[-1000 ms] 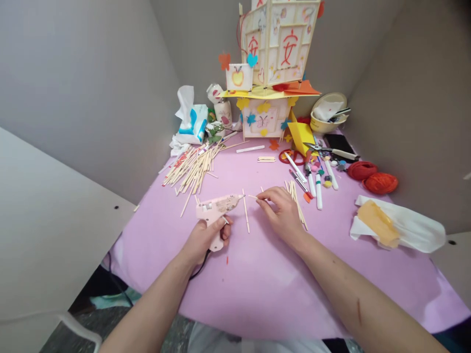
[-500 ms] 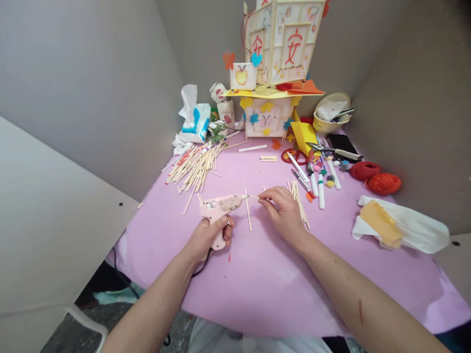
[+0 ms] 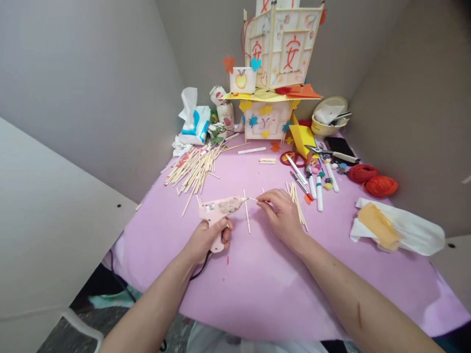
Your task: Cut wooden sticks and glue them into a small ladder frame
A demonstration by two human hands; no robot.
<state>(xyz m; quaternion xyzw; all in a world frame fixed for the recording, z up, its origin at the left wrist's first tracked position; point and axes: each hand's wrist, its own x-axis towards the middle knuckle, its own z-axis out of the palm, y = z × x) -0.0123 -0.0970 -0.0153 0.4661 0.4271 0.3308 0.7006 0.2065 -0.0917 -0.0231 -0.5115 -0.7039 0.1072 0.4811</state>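
Observation:
My left hand is wrapped round the handle of a pink glue gun, whose nozzle points right. Between thumb and fingertips, my right hand pinches a short thin wooden stick. The stick's free end is at the nozzle tip; whether they touch I cannot tell. Below the nozzle a single wooden stick lies on the pink tablecloth. Several more sticks lie just right of my right hand, partly hidden by it.
A pile of wooden sticks lies at the back left, near a tissue pack. A decorated stick-and-paper lantern stands at the back. Pens, pliers, red yarn balls and a glue-stained paper are on the right.
The view has shifted slightly. Both hands keep the same grips, with the stick's end still at the glue gun's nozzle.

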